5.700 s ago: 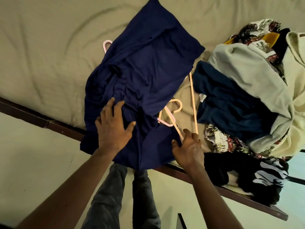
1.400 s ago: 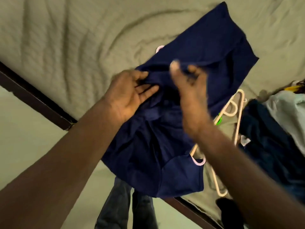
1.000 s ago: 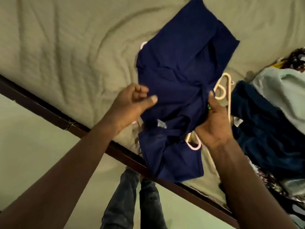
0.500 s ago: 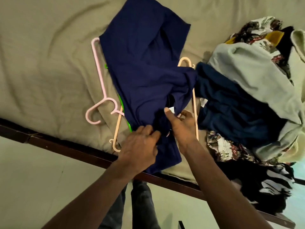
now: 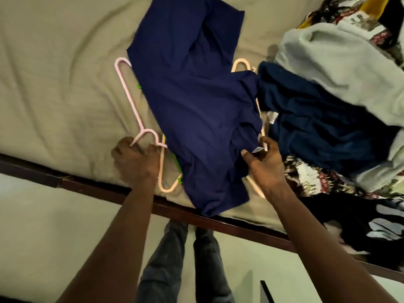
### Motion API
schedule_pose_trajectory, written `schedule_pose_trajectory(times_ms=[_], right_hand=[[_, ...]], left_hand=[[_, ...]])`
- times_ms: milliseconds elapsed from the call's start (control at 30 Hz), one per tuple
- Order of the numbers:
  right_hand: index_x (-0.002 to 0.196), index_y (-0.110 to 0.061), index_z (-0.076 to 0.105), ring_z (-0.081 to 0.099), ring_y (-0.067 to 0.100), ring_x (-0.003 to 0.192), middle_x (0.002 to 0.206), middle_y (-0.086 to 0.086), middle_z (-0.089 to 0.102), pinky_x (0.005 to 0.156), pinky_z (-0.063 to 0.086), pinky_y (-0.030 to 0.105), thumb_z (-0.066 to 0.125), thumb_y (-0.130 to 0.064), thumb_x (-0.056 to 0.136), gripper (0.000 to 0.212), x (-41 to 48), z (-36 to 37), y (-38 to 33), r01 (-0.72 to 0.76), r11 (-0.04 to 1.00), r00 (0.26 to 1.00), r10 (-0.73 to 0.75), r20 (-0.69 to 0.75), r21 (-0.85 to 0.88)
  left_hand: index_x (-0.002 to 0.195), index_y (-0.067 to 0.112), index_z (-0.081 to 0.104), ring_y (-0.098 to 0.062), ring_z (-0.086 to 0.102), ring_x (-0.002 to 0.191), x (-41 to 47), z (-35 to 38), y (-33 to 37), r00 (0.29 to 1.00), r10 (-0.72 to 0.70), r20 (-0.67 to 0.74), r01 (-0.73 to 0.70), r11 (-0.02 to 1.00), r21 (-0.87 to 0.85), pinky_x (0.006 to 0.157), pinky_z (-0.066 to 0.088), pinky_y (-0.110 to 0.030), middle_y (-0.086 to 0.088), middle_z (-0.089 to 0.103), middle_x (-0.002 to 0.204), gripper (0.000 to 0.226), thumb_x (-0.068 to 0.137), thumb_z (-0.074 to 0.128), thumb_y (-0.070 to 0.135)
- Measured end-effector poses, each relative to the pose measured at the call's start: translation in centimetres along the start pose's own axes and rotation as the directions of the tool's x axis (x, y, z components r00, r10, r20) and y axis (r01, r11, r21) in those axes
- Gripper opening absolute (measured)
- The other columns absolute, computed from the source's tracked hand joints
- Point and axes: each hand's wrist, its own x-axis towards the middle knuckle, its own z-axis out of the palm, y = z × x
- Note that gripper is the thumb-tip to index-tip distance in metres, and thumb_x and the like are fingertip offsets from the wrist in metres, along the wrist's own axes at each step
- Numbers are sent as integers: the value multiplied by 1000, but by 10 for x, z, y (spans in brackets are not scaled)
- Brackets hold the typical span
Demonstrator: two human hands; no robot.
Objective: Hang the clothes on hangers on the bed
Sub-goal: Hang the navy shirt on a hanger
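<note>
Label (image 5: 258,149) (illegible) pinched by right hand (image 5: 265,166); left hand (image 5: 135,164) grips pink hanger (image 5: 129,92).

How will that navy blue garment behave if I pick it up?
Probably floppy: the navy garment lies creased and droops over the bed edge. Likely light: the right hand pinches up a fold. It may snag the pink hanger beneath.

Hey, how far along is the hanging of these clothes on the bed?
Done: nothing looks hung yet. In hand: the left hand grips the pink hanger by its hook, while the right hand pinches the navy garment near its label; it lies over the peach hangers. Left: this garment, plus the heaped pile of clothes on the right of the bed.
</note>
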Motion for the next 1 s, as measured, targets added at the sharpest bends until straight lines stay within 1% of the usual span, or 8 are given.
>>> schedule_pose_trajectory(times_ms=[200,333,433,600,700,800,900,1000], right_hand=[[141,-35,41,64,18,104,101,-20,61,101,52,46,76,-38,89,63,-8,33,4,35,993,999,-35,0,-110],[137,-35,51,64,15,98,99,-19,63,97,53,38,74,-28,91,51,-3,32,7,-14,999,999,16,-29,48],[124,-32,63,71,19,97,106,-6,73,95,58,48,70,-23,91,35,0,29,10,-21,985,997,33,-64,170],[100,-26,68,66,11,81,90,-8,71,99,57,46,64,-8,97,18,-6,22,4,-90,959,981,132,-143,270],[107,-23,66,65,13,83,89,-10,67,100,56,44,65,-10,97,17,-14,18,-1,-128,942,972,182,-152,309],[115,-24,67,68,21,96,95,-8,68,100,56,45,67,-16,96,21,-23,15,-8,-170,933,966,222,-136,317],[124,-25,69,70,22,99,102,-7,73,100,56,48,68,-28,89,35,-22,13,-5,-178,951,969,214,-123,251],[121,-24,70,70,20,99,102,-7,74,99,57,49,67,-36,82,40,-17,10,0,-163,957,974,196,-118,240]], left_hand=[[112,27,70,-40,57,113,22,-15,-10,996,66,66,-75,987,146,96,48,-51,-14,60,121,22,92,68,35],[104,19,72,-38,72,94,53,-55,-37,991,123,61,-97,943,-318,82,58,-42,-12,74,96,16,92,68,29],[102,19,68,-32,74,107,61,-98,-37,937,35,347,258,600,-757,92,58,-52,-5,74,113,5,100,64,17],[80,25,59,-39,59,132,45,-152,-17,844,229,485,464,142,-874,105,42,-65,-5,70,131,36,107,43,43],[70,21,54,-36,66,123,34,-168,6,904,170,392,355,208,-911,110,42,-63,-3,77,96,50,108,38,51],[63,21,51,-26,75,84,30,-189,27,975,131,177,139,261,-955,102,52,-59,4,54,58,56,110,36,47],[57,24,49,-14,49,47,34,-216,40,992,128,-1,-40,304,-952,88,59,-48,5,39,51,58,110,38,43],[60,27,44,-12,31,44,45,-241,44,968,227,105,16,364,-931,84,55,-44,6,33,51,55,110,34,50]])
